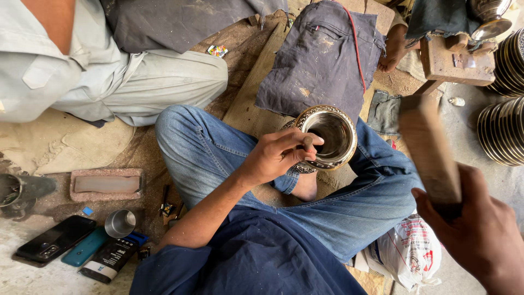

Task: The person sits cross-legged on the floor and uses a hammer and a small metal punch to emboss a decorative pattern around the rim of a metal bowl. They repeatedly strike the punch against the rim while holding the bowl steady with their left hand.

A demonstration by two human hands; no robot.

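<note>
Left hand: fingers clamped on a short metal punch, tip against rim of engraved metal bowl. Bowl resting on lap, above crossed legs in jeans. Right hand: fingers wrapped around raised wooden mallet, well apart from bowl.

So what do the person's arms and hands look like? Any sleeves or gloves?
No gloves: the left hand and right hand are both bare, with no rings or watch showing. The left forearm is bare too, and a dark blue sleeve is pushed up by the elbow. The right arm is out of view.
</note>
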